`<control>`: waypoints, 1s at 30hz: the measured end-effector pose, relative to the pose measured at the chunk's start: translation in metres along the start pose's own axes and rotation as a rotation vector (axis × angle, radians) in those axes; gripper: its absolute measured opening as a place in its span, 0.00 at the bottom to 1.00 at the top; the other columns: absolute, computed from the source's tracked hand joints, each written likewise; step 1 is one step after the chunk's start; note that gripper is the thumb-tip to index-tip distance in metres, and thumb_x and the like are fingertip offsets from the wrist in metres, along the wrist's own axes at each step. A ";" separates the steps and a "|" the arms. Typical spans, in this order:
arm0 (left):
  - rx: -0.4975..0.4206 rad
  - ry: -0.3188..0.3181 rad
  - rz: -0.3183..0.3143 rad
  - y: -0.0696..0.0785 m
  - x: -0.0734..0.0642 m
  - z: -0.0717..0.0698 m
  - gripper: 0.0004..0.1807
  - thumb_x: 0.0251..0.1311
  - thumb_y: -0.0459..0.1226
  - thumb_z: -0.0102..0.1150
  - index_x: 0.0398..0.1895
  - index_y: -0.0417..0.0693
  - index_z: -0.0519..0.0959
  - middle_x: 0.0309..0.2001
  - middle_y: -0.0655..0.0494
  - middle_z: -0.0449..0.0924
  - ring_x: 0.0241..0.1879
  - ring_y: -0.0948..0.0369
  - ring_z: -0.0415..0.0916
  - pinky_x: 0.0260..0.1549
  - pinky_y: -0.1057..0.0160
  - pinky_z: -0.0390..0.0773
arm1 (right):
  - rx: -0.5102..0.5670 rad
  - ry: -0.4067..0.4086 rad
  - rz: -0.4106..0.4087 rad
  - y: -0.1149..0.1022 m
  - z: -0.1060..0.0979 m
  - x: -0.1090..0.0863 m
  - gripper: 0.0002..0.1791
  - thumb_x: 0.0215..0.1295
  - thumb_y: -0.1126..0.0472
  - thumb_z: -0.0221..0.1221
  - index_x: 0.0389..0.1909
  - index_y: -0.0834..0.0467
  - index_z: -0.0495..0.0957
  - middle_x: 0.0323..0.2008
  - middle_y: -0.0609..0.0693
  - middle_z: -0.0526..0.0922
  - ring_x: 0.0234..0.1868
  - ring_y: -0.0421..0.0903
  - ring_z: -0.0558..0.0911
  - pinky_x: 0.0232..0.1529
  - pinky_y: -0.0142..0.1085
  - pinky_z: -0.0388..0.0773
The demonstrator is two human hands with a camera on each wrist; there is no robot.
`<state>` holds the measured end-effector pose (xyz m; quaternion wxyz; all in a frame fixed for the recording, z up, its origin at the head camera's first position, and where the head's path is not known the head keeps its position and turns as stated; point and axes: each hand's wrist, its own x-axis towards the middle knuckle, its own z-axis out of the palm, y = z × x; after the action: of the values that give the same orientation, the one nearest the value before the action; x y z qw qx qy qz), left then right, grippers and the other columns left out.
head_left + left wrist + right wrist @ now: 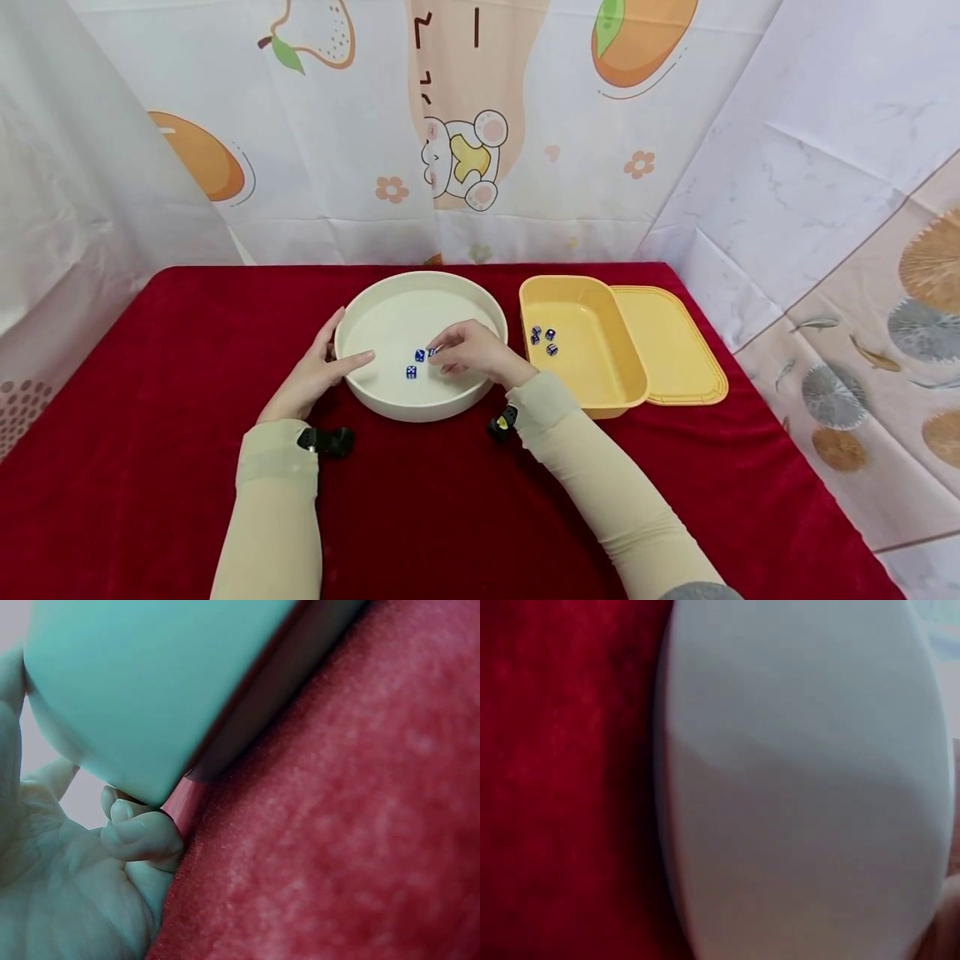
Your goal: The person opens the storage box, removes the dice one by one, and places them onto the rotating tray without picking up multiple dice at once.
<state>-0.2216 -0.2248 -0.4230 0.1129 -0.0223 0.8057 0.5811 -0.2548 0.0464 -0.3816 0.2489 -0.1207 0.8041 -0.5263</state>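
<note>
A round white tray [397,321] stands on the table with several blue dice in it. My left hand [311,377] grips its left side, thumb over the rim and other fingers outside; in the left wrist view some fingers curl by the lower edge of the tray wall [150,697]. Inside the tray, the fingertips of my right hand [476,348] pinch a blue die [432,352], which they partly cover. Two more dice lie close by, one die [420,355] beside it and another die [411,372] nearer me. The right wrist view is mostly tray wall [802,810].
Right of the tray stands a yellow box [600,367] with several blue dice [551,335] near its left wall. A yellow lid [678,350] lies against the box's right side. Red cloth [150,433] covers the table, and a printed curtain [322,167] hangs behind it.
</note>
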 end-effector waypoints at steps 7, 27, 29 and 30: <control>-0.012 0.003 0.009 0.000 0.001 0.001 0.56 0.62 0.50 0.65 0.80 0.70 0.33 0.46 0.51 0.61 0.39 0.62 0.63 0.33 0.68 0.68 | -0.057 -0.028 0.011 0.002 0.000 0.006 0.13 0.61 0.66 0.67 0.46 0.65 0.84 0.23 0.48 0.80 0.25 0.40 0.80 0.30 0.30 0.80; -0.013 0.003 0.015 0.004 -0.004 0.002 0.56 0.61 0.52 0.65 0.80 0.72 0.34 0.47 0.51 0.62 0.40 0.62 0.65 0.33 0.68 0.69 | -0.145 -0.034 0.032 0.003 0.005 0.008 0.12 0.59 0.67 0.69 0.44 0.64 0.85 0.25 0.49 0.84 0.25 0.39 0.80 0.29 0.28 0.77; -0.015 0.003 0.014 0.004 -0.004 0.002 0.56 0.61 0.52 0.65 0.80 0.71 0.33 0.47 0.51 0.62 0.40 0.62 0.65 0.34 0.68 0.69 | -0.150 -0.032 0.030 0.003 0.006 0.009 0.12 0.58 0.67 0.69 0.43 0.64 0.85 0.24 0.49 0.83 0.24 0.39 0.79 0.29 0.28 0.77; -0.015 0.002 0.015 0.003 -0.004 0.002 0.56 0.62 0.52 0.65 0.80 0.71 0.33 0.47 0.51 0.61 0.40 0.62 0.65 0.34 0.68 0.69 | -0.155 -0.031 0.029 0.003 0.006 0.009 0.12 0.58 0.67 0.69 0.43 0.64 0.85 0.24 0.48 0.83 0.24 0.38 0.79 0.28 0.28 0.77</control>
<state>-0.2176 -0.2226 -0.4195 0.1075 -0.0176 0.8016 0.5879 -0.2589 0.0389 -0.3892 0.2585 -0.1361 0.8403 -0.4567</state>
